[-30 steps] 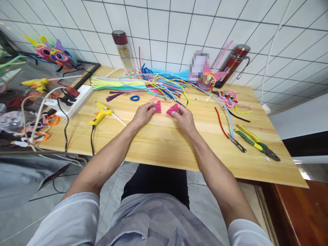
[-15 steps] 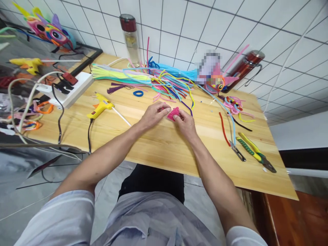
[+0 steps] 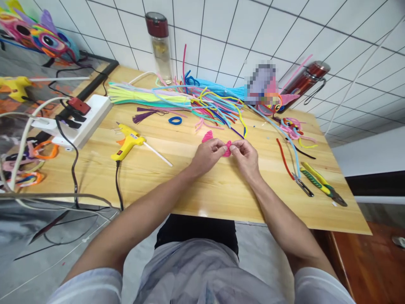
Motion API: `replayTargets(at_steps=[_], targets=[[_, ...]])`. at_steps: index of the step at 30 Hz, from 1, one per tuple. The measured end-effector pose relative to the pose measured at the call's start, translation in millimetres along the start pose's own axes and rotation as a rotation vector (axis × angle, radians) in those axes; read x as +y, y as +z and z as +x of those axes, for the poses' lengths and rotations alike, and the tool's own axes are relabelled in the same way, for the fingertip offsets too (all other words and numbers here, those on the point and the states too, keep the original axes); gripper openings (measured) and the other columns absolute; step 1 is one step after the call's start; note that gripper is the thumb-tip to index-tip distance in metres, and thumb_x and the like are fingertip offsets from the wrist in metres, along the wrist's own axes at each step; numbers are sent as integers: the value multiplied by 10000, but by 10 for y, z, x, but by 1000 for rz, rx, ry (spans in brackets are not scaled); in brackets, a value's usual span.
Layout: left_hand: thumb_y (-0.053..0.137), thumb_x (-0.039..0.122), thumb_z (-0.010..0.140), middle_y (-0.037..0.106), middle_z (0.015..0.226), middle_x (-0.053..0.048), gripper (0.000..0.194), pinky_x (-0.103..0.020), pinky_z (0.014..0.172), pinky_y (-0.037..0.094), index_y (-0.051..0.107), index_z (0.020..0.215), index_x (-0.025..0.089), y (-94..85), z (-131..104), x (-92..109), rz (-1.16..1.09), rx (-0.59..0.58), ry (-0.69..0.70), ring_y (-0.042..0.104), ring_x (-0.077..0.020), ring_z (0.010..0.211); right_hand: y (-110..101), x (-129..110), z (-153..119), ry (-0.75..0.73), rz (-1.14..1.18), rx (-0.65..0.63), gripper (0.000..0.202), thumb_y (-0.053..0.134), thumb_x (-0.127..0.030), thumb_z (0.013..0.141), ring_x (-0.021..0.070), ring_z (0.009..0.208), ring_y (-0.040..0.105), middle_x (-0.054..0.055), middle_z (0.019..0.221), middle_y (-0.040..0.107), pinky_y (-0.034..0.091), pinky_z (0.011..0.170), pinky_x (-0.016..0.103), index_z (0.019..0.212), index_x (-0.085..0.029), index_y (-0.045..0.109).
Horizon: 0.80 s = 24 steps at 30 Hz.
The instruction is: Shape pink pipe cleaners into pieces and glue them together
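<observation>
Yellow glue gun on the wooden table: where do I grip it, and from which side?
The gun is probably best taken by its handle, from the near side: it slants that way, away from the nozzle and white glue stick.

Smooth pale wood table, ridged fuzzy pink piece, glossy yellow plastic glue gun

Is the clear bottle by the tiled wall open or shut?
Shut: the clear bottle has its dark red lid seated on top, covering the mouth.

Craft workspace (w/ glue gun & pipe cleaners), tiled wall.
</observation>
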<state>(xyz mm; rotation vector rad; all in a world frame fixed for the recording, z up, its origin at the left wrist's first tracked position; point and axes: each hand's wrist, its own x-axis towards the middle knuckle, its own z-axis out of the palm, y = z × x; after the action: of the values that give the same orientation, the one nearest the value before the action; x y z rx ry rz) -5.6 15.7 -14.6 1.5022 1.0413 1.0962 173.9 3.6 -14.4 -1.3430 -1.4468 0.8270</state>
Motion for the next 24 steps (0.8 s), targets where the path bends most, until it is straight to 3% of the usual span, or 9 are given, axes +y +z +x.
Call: replayTargets(at_steps=[6, 12, 15, 20, 24], targets=[[657, 303, 923, 724, 819, -22, 141, -358, 801, 536, 713, 844, 200, 46, -10, -52, 64, 32, 57, 643, -180, 783, -37, 0, 5, 1, -9, -22, 263, 755, -487, 850, 173, 681, 596, 2, 774, 710, 477, 694, 340, 861, -232, 694], [702, 378, 908, 768, 954, -68, 198, -361, 835, 569, 709, 976, 192, 71, 1, -126, -179, -31, -4, 708, -206, 869, -43, -23, 9, 4, -29, -49, 205, 721, -427, 827, 154, 619, 516, -30, 663, 606, 404, 622, 305, 805, -230, 668], [702, 380, 897, 768, 916, -50, 201, -349, 821, 564, 705, 948, 186, 70, 9, -119, -202, -65, -11, 700, -192, 838, -47, -9, 11, -11, -53, -69, 195, 707, -412, 816, 142, 607, 471, -41, 654, 574, 365, 606, 294, 784, -229, 647], [713, 403, 876, 739, 837, -19, 207, -339, 754, 539, 691, 881, 198, 24, 21, -87, -140, -79, -23, 650, -180, 769, -15, 34, 24, -20, -44, -107, 240, 674, -472, 832, 153, 630, 449, -38, 676, 551, 370, 635, 308, 793, -243, 613], [750, 453, 823, 726, 857, -17, 284, -326, 767, 533, 694, 897, 184, 0, 35, -74, -215, -66, -14, 641, -166, 773, 42, 23, 42, 0, 42, -125, 273, 664, -503, 820, 150, 637, 448, -40, 683, 533, 373, 651, 311, 790, -243, 590]])
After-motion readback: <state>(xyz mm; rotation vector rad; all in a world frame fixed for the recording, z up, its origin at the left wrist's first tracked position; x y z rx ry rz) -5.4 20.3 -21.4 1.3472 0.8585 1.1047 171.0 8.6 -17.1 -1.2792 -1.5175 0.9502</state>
